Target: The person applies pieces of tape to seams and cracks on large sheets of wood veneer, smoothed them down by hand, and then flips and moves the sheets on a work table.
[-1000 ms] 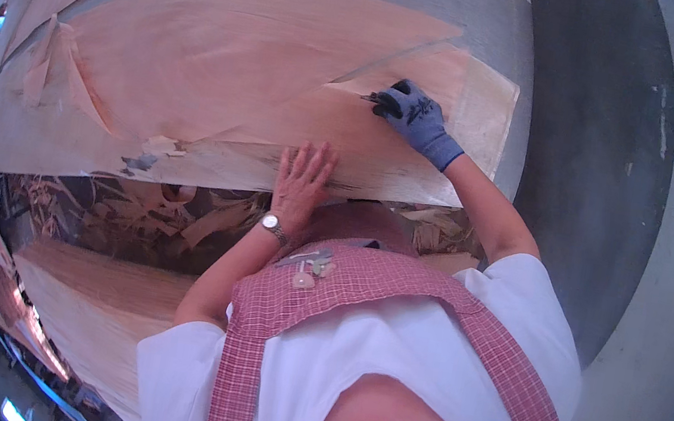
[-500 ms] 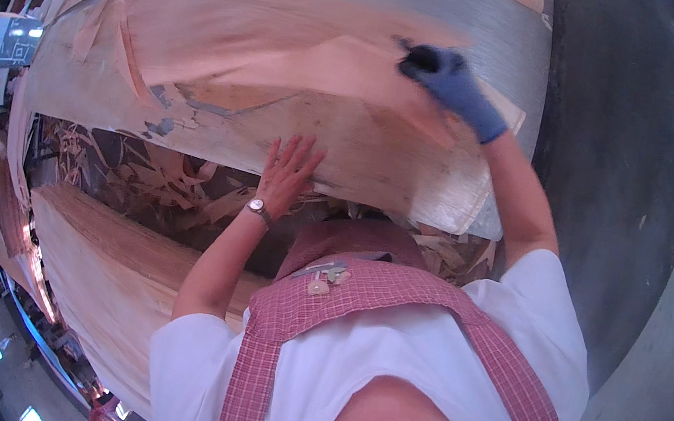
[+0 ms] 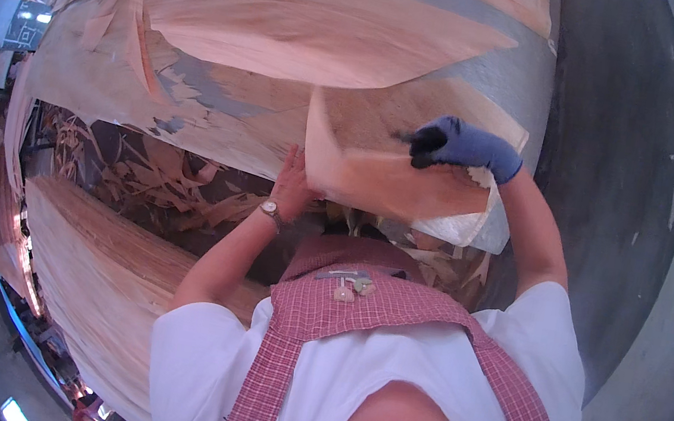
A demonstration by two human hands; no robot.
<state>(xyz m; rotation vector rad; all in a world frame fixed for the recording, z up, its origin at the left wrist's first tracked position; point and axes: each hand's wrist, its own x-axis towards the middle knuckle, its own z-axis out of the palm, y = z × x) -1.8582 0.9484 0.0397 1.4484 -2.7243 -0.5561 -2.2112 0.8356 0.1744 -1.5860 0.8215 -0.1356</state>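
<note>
My bare left hand, a watch on its wrist, rests at the near edge of a wide wood veneer sheet. Its visible fingers are stretched out; a loose, curled piece of veneer partly covers or adjoins them. That piece is blurred and reaches right, below my other hand. In a blue-grey glove with black on the fingers, my right hand is closed above the sheet's right end. A small dark point sticks out from its fingers, too blurred to name.
A pointed reddish veneer piece lies across the stack's far part. Torn veneer scraps fill the gap before me, and another veneer stack stands at near left. Dark floor runs along the right.
My right hand has come nearer and slightly right. A loose veneer piece has swung toward me, its left end now raised beside my left hand, which has shifted slightly.
</note>
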